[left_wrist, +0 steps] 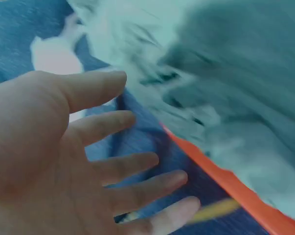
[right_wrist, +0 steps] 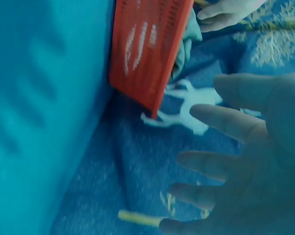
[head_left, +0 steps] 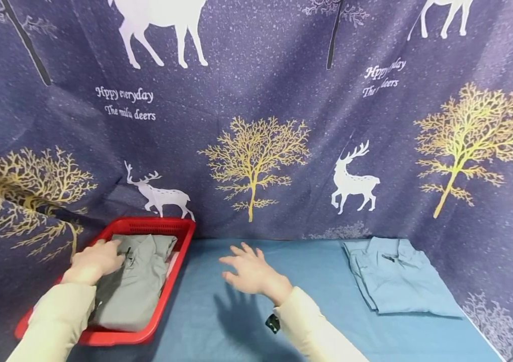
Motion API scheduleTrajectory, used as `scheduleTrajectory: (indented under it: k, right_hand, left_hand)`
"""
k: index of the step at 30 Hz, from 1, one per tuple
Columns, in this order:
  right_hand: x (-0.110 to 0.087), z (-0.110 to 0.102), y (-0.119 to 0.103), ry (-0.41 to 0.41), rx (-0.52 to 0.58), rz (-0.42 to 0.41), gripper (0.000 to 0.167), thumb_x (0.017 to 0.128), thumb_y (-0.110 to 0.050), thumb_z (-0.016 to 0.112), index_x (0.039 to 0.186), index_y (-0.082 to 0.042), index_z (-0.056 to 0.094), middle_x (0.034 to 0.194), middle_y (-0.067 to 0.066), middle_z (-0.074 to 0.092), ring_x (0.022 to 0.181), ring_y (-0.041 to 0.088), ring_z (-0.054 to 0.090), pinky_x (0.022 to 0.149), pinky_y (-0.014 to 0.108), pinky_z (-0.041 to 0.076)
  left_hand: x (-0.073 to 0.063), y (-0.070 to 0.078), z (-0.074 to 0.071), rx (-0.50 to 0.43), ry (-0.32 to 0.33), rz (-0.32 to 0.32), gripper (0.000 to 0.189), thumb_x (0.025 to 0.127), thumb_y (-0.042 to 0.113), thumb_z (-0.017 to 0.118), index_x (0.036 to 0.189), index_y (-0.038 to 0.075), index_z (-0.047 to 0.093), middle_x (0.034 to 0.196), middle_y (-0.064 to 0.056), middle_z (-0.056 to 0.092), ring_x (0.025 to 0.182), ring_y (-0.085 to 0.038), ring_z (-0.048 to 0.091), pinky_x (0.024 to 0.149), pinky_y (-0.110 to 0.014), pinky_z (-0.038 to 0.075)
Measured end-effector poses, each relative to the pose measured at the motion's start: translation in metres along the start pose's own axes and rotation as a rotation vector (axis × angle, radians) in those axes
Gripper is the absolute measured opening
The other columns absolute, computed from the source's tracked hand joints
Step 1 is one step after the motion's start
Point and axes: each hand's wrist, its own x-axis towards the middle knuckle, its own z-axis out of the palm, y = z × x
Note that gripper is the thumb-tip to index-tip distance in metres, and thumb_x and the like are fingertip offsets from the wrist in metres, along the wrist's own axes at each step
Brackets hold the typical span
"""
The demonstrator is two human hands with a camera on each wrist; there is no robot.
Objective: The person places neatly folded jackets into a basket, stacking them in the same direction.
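Observation:
A folded grey-green garment (head_left: 136, 286) with a small dark tag near its collar lies in a red plastic basket (head_left: 184, 241) at the left. Over the basket's left side hovers my left hand (head_left: 95, 260); the left wrist view shows its fingers spread and apart from the garment (left_wrist: 225, 73), holding nothing. My right hand (head_left: 254, 271) is in the air above the middle of the table, fingers spread and nothing held, its shadow falling on the cloth below. A folded light blue garment (head_left: 401, 276) rests at the table's right side.
Blue cloth covers the table (head_left: 202, 306). Behind it hangs a dark blue curtain (head_left: 274, 85) printed with trees and white deer. Something pale and pinkish (head_left: 172, 262) peeks out beneath the garment inside the basket. A dark square device (head_left: 272, 323) sits at my right wrist.

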Motion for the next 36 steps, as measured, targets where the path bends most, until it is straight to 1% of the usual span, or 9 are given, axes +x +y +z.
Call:
scheduleTrajectory:
  k: [3,6,11,17,20,25,28,32,36]
  right_hand:
    - [-0.016,-0.008,0.014,-0.012,0.034,0.009,0.042,0.101,-0.038,0.050,0.141,-0.027,0.054,0.156,0.009,0.032,0.146,0.034,0.017,0.111,0.063,0.016]
    - [-0.031,-0.011,0.031,0.007,0.067,0.015,0.043,0.101,-0.036,0.053,0.142,-0.022,0.054,0.155,0.013,0.032,0.145,0.037,0.017,0.111,0.063,0.016]
    - [-0.057,-0.014,0.065,0.115,0.134,0.042,0.045,0.098,-0.030,0.059,0.139,-0.012,0.055,0.151,0.022,0.035,0.142,0.045,0.021,0.110,0.064,0.017]
    - [-0.082,-0.015,0.106,0.252,0.156,0.135,0.043,0.096,-0.021,0.061,0.136,-0.007,0.057,0.147,0.027,0.039,0.138,0.048,0.028,0.110,0.062,0.020]
    - [-0.091,-0.014,0.122,0.287,0.155,0.172,0.042,0.096,-0.020,0.061,0.135,-0.007,0.058,0.146,0.027,0.040,0.137,0.047,0.031,0.109,0.061,0.023]
    - [-0.105,-0.016,0.148,0.335,0.137,0.195,0.042,0.095,-0.019,0.062,0.135,-0.007,0.058,0.147,0.029,0.038,0.135,0.048,0.033,0.108,0.063,0.025]
    - [-0.115,-0.019,0.167,0.395,0.118,0.207,0.042,0.095,-0.016,0.062,0.136,-0.006,0.057,0.147,0.032,0.035,0.133,0.051,0.034,0.105,0.067,0.024]
    - [-0.131,-0.019,0.194,0.472,0.134,0.267,0.046,0.095,-0.015,0.062,0.138,-0.004,0.053,0.148,0.034,0.031,0.135,0.052,0.030,0.103,0.070,0.022]
    - [-0.153,-0.020,0.223,0.578,0.131,0.305,0.047,0.093,-0.010,0.062,0.138,0.000,0.051,0.143,0.039,0.033,0.132,0.055,0.031,0.102,0.069,0.025]
  left_hand:
    - [0.004,0.019,0.002,0.002,0.065,0.062,0.056,0.089,0.029,0.062,0.134,-0.003,0.051,0.127,-0.038,0.045,0.109,-0.062,0.046,0.074,-0.073,0.040]
    - [0.006,0.041,0.003,-0.022,0.086,0.090,0.058,0.090,0.030,0.062,0.137,-0.001,0.048,0.131,-0.038,0.042,0.111,-0.063,0.045,0.077,-0.073,0.039]
    - [0.006,0.084,0.005,-0.099,0.099,0.094,0.064,0.093,0.029,0.058,0.145,0.000,0.037,0.141,-0.038,0.032,0.116,-0.062,0.043,0.082,-0.075,0.037]
    - [0.012,0.133,0.015,-0.182,0.168,0.131,0.061,0.094,0.031,0.056,0.147,0.005,0.039,0.138,-0.031,0.043,0.116,-0.054,0.050,0.086,-0.071,0.040]
    - [0.023,0.156,0.027,-0.219,0.185,0.162,0.059,0.095,0.031,0.057,0.146,0.006,0.041,0.137,-0.028,0.048,0.117,-0.050,0.051,0.087,-0.068,0.042]
    - [0.041,0.201,0.055,-0.289,0.154,0.166,0.058,0.094,0.033,0.059,0.146,0.012,0.045,0.138,-0.022,0.051,0.118,-0.048,0.051,0.089,-0.065,0.042]
    - [0.051,0.233,0.075,-0.353,0.115,0.162,0.057,0.094,0.035,0.058,0.146,0.016,0.046,0.140,-0.018,0.050,0.121,-0.047,0.050,0.091,-0.065,0.041]
    - [0.058,0.278,0.096,-0.455,0.049,0.198,0.055,0.096,0.036,0.057,0.147,0.018,0.045,0.143,-0.016,0.048,0.124,-0.046,0.047,0.095,-0.066,0.037]
    - [0.062,0.324,0.111,-0.556,0.073,0.272,0.047,0.098,0.032,0.056,0.143,0.019,0.050,0.138,-0.012,0.053,0.121,-0.040,0.052,0.094,-0.060,0.041]
